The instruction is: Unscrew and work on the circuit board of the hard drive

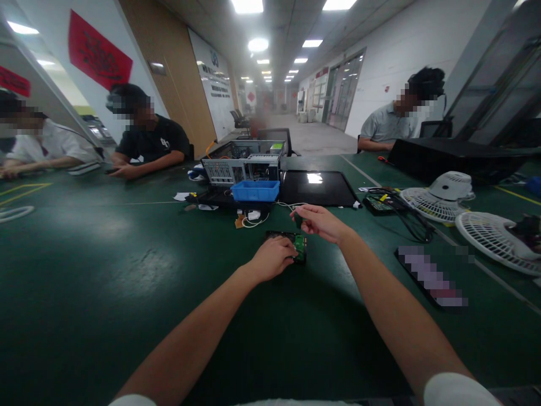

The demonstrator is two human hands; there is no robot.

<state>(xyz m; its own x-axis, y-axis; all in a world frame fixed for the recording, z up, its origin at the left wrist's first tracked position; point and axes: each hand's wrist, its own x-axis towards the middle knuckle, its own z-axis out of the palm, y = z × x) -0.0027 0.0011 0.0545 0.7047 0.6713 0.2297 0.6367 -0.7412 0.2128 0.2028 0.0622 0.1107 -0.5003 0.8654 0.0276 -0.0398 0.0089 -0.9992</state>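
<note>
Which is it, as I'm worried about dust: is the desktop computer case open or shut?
Open: the desktop computer case has its inside exposed to view, with no cover over the top.

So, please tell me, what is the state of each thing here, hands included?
Left hand, resting on the green board.
Right hand, raised, fingers bent; contents unclear.
Green board, flat, partly covered.
Case, open on top, insides showing.
Blue bin, upright, open; contents unclear.
Black panel, lying flat.
Black cables, loosely looped.
Rear fan, grille down.
</note>
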